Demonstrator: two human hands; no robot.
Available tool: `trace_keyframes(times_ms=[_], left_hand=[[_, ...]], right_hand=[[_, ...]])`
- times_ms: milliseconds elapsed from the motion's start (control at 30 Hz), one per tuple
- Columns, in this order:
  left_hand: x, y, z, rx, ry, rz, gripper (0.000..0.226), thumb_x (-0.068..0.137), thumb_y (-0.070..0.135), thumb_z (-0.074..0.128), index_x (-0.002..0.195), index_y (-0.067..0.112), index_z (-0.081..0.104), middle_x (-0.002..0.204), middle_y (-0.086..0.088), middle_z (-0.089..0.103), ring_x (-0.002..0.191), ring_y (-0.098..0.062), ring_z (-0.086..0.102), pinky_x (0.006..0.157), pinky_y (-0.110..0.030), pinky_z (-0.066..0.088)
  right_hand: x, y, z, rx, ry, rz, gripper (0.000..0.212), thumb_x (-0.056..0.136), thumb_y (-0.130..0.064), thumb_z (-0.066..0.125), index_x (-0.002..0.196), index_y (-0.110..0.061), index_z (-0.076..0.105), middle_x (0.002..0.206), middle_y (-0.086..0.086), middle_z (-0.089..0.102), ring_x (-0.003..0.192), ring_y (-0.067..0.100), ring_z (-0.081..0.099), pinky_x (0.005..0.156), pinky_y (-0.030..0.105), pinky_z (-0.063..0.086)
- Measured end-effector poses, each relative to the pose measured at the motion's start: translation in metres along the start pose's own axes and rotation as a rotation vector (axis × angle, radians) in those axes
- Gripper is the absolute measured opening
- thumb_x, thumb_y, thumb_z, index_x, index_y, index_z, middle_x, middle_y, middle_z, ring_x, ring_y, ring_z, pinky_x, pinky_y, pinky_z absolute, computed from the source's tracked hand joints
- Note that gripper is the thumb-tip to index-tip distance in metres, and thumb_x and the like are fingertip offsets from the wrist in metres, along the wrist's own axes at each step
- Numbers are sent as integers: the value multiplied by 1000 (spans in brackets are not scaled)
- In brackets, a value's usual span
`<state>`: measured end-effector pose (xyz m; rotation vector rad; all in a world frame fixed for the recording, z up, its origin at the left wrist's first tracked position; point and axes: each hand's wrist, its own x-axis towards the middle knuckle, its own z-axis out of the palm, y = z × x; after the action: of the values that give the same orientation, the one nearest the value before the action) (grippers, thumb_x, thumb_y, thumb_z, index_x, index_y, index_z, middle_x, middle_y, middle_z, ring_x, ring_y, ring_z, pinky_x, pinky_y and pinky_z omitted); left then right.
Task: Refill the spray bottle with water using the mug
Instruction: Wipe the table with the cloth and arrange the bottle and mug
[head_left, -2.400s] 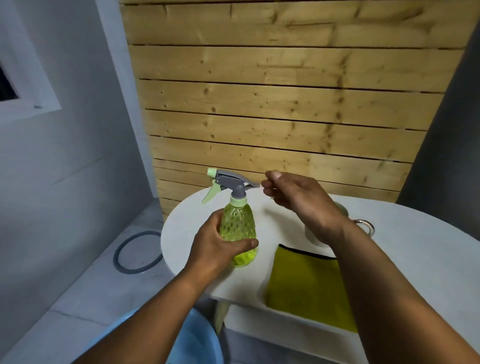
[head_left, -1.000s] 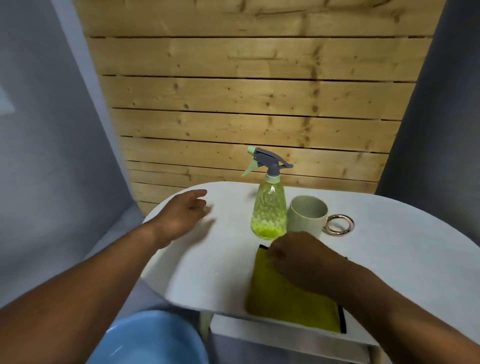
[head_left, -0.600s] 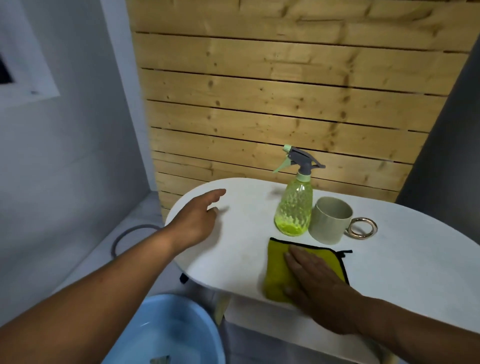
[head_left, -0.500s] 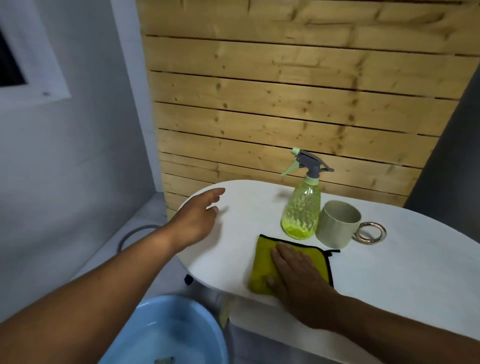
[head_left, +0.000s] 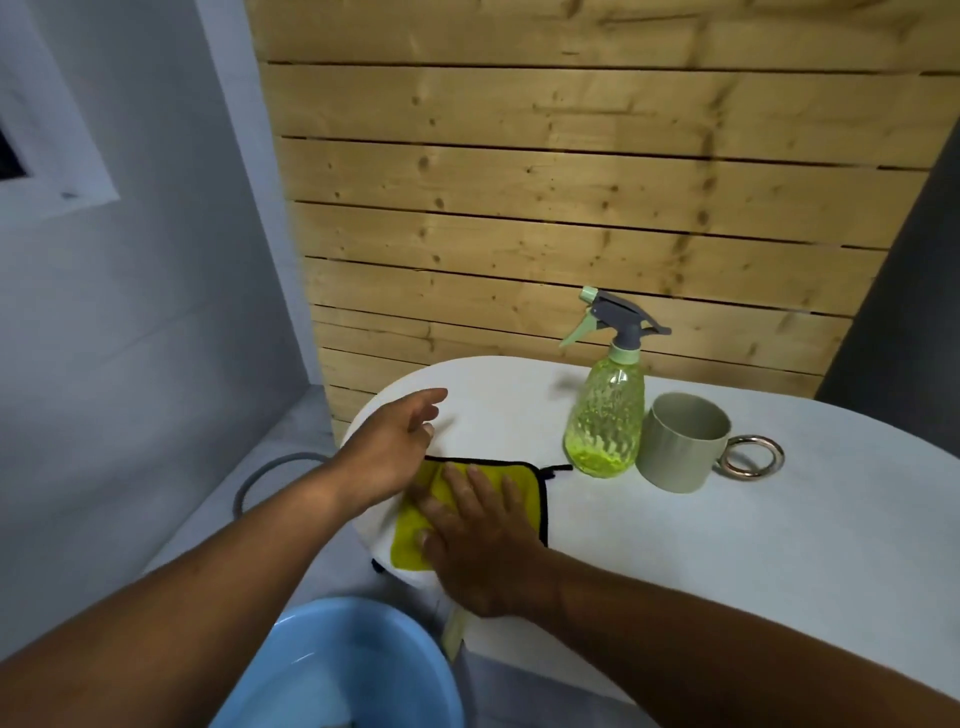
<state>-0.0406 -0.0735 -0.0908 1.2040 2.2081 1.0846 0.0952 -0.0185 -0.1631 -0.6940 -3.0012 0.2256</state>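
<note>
No legible text, label, brand, number or sign found on anything in view. The spray bottle (head_left: 605, 415) carries no readable marking on its body or trigger head, and the mug (head_left: 681, 441) is plain on the side facing me (its far side is hidden). The cloth (head_left: 519, 478) shows no tag with writing. The wooden wall (head_left: 571, 208) bears only grain and knots.

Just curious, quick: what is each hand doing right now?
Left hand: open, holding nothing.
Right hand: open, flat on the yellow cloth.
</note>
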Motion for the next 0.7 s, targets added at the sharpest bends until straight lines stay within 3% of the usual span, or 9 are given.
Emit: trace_keyframes(times_ms=[67, 133, 300, 400, 433, 467, 567, 633, 700], left_hand=[[-3, 2, 17, 48, -56, 51, 47, 106, 7, 42, 149, 26, 48, 149, -1, 54, 141, -19, 46, 111, -23, 33], [-11, 8, 42, 90, -126, 110, 45, 106, 9, 43, 148, 24, 50, 151, 3, 52, 143, -16, 44, 112, -16, 27], [-34, 23, 111, 285, -297, 308, 46, 108, 16, 38, 154, 21, 40, 163, 0, 36, 152, -14, 29, 118, -15, 14], [-45, 42, 139, 337, -334, 353, 49, 110, 24, 34, 158, 21, 31, 169, 2, 22, 156, -11, 15, 123, -19, 7], [-50, 49, 146, 361, -357, 376, 50, 110, 25, 34, 159, 20, 29, 170, 2, 19, 157, -12, 13, 125, -22, 6], [-54, 54, 153, 379, -377, 398, 51, 109, 24, 34, 160, 19, 27, 170, 1, 18, 157, -13, 12, 126, -24, 7], [-59, 65, 169, 307, -271, 411, 48, 107, 23, 38, 155, 19, 38, 163, -2, 34, 152, -17, 27, 124, -26, 18], [-57, 74, 174, 200, -88, 416, 41, 104, 24, 43, 144, 23, 51, 147, 0, 52, 139, -17, 44, 118, -33, 34], [-50, 92, 175, 161, -5, 556, 38, 98, 17, 50, 135, 22, 57, 134, 1, 58, 129, -16, 50, 108, -34, 43]], right_hand=[[-20, 16, 2, -17, 5, 28, 54, 100, -51, 18, 144, -36, 46, 152, 5, 44, 140, 33, 41, 108, 59, 28], [-41, 39, -1, -27, -1, 49, 71, 93, -61, -7, 152, -39, 26, 162, 5, 23, 148, 34, 23, 114, 59, 16], [-94, 92, -16, -76, -97, 101, 95, 76, -72, -25, 156, -35, 11, 164, 5, -1, 151, 35, 5, 116, 57, 7], [-131, 120, -25, -121, -144, 171, 63, 100, -58, 2, 146, -33, 37, 151, 9, 45, 134, 34, 49, 108, 52, 36], [-143, 129, -24, -118, -130, 197, 57, 102, -56, 7, 145, -35, 38, 149, 6, 48, 131, 31, 52, 109, 47, 33], [-152, 135, -29, -104, -133, 207, 58, 101, -59, 6, 149, -39, 32, 155, 2, 38, 138, 27, 44, 110, 43, 23], [-167, 156, -34, -9, -37, 172, 75, 76, -79, -10, 147, -53, -9, 155, -20, -19, 147, 5, -15, 118, 28, -9], [-171, 163, -41, 86, -44, 157, 82, 71, -84, -6, 146, -53, -12, 153, -25, -22, 144, -1, -23, 118, 26, -12], [-170, 163, -39, 54, -78, 127, 82, 80, -82, 6, 152, -46, -4, 156, -22, -17, 147, 3, -17, 121, 30, -6]])
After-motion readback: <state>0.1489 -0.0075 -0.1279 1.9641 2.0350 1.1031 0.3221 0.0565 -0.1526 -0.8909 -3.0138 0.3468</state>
